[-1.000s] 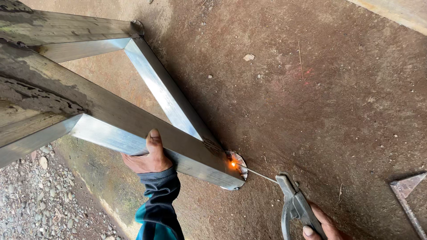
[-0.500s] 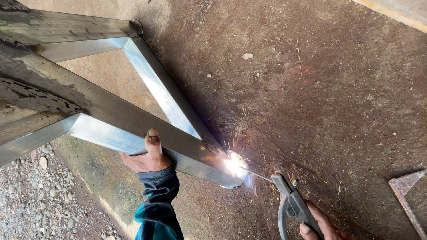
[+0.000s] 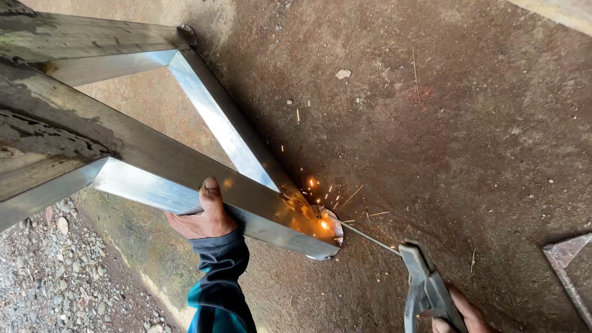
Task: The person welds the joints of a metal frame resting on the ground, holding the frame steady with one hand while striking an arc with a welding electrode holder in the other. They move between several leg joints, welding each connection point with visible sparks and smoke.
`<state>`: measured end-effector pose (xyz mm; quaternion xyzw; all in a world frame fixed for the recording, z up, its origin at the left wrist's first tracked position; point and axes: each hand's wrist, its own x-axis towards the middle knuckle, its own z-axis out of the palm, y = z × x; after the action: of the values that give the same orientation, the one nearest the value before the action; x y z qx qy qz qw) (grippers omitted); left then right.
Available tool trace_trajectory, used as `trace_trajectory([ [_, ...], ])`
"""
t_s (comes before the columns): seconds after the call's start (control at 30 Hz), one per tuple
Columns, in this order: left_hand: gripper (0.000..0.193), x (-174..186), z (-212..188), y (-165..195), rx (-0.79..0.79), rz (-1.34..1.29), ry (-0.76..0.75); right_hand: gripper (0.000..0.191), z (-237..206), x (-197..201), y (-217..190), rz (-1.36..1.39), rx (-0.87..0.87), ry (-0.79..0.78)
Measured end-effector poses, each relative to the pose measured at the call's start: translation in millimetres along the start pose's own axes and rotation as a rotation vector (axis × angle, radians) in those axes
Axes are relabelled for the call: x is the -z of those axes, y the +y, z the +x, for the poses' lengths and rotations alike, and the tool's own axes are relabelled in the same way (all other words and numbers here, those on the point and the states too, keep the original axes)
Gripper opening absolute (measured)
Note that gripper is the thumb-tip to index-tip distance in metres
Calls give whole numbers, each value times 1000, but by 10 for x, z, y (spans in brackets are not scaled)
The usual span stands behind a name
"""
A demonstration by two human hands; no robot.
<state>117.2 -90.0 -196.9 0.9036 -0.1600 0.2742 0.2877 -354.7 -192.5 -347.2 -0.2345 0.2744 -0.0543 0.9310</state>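
Observation:
A frame of shiny square metal tubes (image 3: 222, 126) stands on a brown concrete floor (image 3: 444, 135). My left hand (image 3: 203, 216) grips the lower tube near its corner joint, thumb up on the side. My right hand (image 3: 462, 311), at the bottom edge, holds a grey electrode holder (image 3: 425, 283). Its thin welding rod (image 3: 370, 237) reaches left to the joint, where an orange glow and sparks (image 3: 320, 222) fly off beside a small round foot plate.
Gravel (image 3: 43, 283) lies at the lower left below the concrete's edge. A flat metal piece (image 3: 570, 259) lies at the right edge. A small pale stone (image 3: 343, 74) lies on the floor beyond the frame.
The bright white arc flash of half a second ago has dimmed to an orange glow with scattered sparks. Both hands have stayed nearly still.

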Motion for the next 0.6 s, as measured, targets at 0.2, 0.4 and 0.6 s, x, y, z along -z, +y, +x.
trace_trajectory([
  [0.2,50,-10,-43,-19,68,-84,5,63,62,45,0,311,-278,52],
  [0.4,40,16,-47,14,-225,189,45,70,75,45,8,13,-309,80],
  [0.6,47,0,-66,-35,43,-61,-3,72,17,-131,-25,-769,84,192],
])
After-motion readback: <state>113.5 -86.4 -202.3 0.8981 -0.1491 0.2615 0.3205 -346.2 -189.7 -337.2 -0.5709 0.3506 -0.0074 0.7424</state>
